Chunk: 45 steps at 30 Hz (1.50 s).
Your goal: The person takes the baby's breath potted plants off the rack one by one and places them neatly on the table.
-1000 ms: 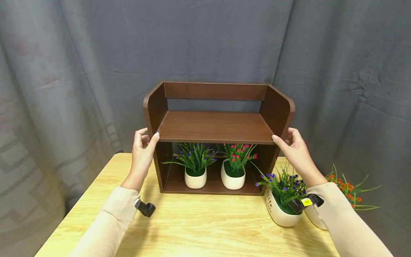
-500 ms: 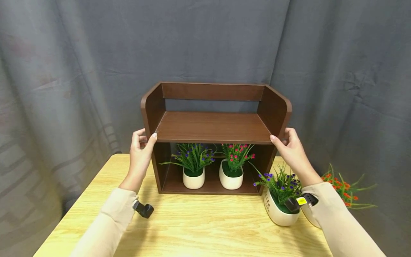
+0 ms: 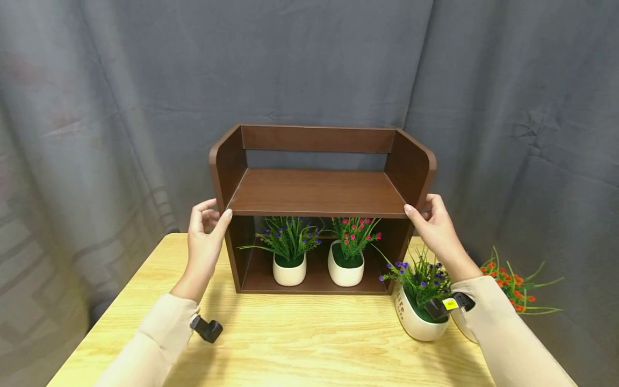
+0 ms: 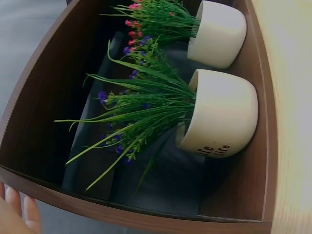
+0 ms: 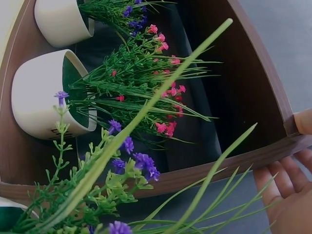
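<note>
A dark brown two-tier wooden shelf (image 3: 314, 192) stands on the table. My left hand (image 3: 204, 248) holds its left side panel, thumb at the front edge by the upper board, fingers outside. My right hand (image 3: 439, 232) grips the right panel the same way, and in the right wrist view the thumb lies over the front edge. On the lower tier are two white pots, one with purple flowers (image 3: 289, 271) and one with pink flowers (image 3: 346, 273). Another white pot with purple flowers (image 3: 419, 322) stands outside, below my right forearm.
A pot of orange flowers (image 3: 512, 285) is at the right, partly hidden behind my right sleeve. The light wooden table (image 3: 290, 338) has its left edge in view. A grey curtain (image 3: 309, 59) hangs close behind the shelf.
The whole view has shifted slightly, so everything sits further left. My left hand has moved a little down and outward along the panel. The right hand keeps its place on the shelf.
</note>
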### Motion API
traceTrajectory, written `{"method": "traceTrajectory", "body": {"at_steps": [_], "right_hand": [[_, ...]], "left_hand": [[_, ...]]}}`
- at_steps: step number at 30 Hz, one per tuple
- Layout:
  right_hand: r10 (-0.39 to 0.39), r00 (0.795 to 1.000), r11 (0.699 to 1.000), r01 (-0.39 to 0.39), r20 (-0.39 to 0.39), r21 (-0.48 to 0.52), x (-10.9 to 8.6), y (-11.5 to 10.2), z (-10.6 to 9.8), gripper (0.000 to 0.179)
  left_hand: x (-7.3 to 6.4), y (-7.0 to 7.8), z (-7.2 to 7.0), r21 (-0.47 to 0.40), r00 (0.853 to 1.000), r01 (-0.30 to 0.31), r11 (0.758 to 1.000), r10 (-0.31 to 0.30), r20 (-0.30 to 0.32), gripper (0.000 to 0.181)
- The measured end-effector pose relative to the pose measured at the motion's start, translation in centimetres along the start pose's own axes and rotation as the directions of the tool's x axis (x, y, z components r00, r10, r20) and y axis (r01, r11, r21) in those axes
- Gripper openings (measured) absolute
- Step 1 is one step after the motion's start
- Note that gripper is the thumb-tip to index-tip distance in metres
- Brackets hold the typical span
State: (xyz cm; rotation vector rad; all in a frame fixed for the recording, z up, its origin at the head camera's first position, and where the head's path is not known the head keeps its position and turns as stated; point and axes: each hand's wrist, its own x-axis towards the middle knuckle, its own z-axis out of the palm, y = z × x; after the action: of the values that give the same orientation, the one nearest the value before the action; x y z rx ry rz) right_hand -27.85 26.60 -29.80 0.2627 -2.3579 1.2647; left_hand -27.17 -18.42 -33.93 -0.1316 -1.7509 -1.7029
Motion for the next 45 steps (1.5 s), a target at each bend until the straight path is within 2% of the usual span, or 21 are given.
{"method": "traceTrajectory", "body": {"at_steps": [6,11,13,18,25,31,35,38,44,45], "right_hand": [[-0.014,1.000,0.999,0.015,-0.020,0.033,0.1,-0.1,0.3,0.048],[-0.046,0.998,0.999,0.046,-0.034,0.010,0.0,-0.2,0.3,0.043],[-0.067,0.997,0.998,0.067,-0.031,-0.012,0.0,-0.2,0.2,0.042],[-0.098,0.995,0.994,0.096,-0.028,-0.061,0.1,-0.2,0.2,0.038],[-0.112,0.993,0.991,0.109,-0.030,-0.078,0.1,-0.3,0.2,0.036],[-0.103,0.994,0.992,0.102,-0.020,-0.076,-0.1,-0.4,0.1,0.038],[-0.094,0.995,0.993,0.093,-0.018,-0.076,-0.1,-0.3,0.0,0.039],[-0.091,0.996,0.993,0.089,-0.018,-0.075,-0.1,-0.2,0.1,0.039],[-0.077,0.997,0.995,0.076,-0.011,-0.071,-0.1,-0.1,0.2,0.043],[-0.076,0.997,0.995,0.075,-0.011,-0.070,-0.1,-0.1,0.2,0.043]], "left_hand": [[-0.9,1.0,0.0,0.011,0.994,-0.105,0.994,0.106,-0.005,0.040],[-1.9,2.7,0.3,-0.001,0.986,-0.160,0.987,0.160,0.046,0.043],[-2.0,2.4,0.4,-0.013,0.986,-0.154,0.988,0.155,0.068,0.045],[-2.0,0.5,0.5,-0.057,0.982,-0.149,0.987,0.155,0.107,0.047],[-3.0,-0.7,1.4,-0.087,0.959,-0.162,0.983,0.178,0.221,0.048],[-4.2,-1.0,3.0,-0.069,0.940,-0.121,0.990,0.137,0.312,0.053],[-5.3,0.5,3.9,-0.035,0.915,-0.109,0.993,0.114,0.388,0.049],[-6.2,1.4,4.5,-0.024,0.886,-0.109,0.994,0.108,0.452,0.045],[-7.4,0.9,6.0,-0.026,0.828,-0.076,0.997,0.077,0.555,0.044],[-7.5,0.5,6.3,-0.026,0.820,-0.066,0.997,0.069,0.568,0.045]]}}
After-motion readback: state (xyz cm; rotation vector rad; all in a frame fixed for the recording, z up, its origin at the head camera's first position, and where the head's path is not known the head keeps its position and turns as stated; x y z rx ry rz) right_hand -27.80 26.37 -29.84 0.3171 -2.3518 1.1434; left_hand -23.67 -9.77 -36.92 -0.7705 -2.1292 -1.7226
